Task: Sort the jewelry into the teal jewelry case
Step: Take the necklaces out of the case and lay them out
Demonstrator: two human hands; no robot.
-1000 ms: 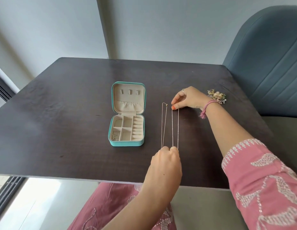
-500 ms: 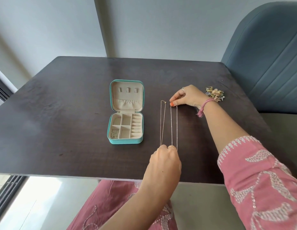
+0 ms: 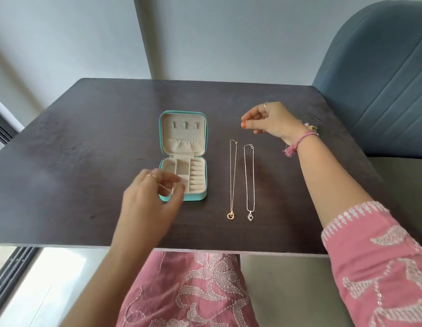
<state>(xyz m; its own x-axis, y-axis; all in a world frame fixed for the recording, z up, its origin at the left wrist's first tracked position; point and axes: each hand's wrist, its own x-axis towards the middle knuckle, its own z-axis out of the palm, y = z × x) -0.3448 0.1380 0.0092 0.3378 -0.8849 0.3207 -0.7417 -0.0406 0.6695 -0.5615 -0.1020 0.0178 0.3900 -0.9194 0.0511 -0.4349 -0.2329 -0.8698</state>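
The teal jewelry case (image 3: 183, 114) lies open mid-table, its cream lid flat at the far side and its divided tray near me. Right of it two necklaces lie straight and parallel: a gold one (image 3: 233, 178) with a round pendant and a silver one (image 3: 249, 180) with a heart pendant. My left hand (image 3: 151, 199) hovers blurred over the case's near left corner, fingers spread, nothing visibly in it. Just beyond the chains' far ends my right hand (image 3: 271, 121) is raised, with its fingers loosely curled and nothing in them.
A small heap of other jewelry (image 3: 311, 127) peeks out behind my right wrist. The dark table (image 3: 75, 149) ends close to my body, with a blue chair (image 3: 380, 86) against its right side. A window frame runs down the left.
Both hands have let go of the silver necklace, which now lies straight beside the gold one. My left hand has swung left to the case. My right hand has lifted off the table.
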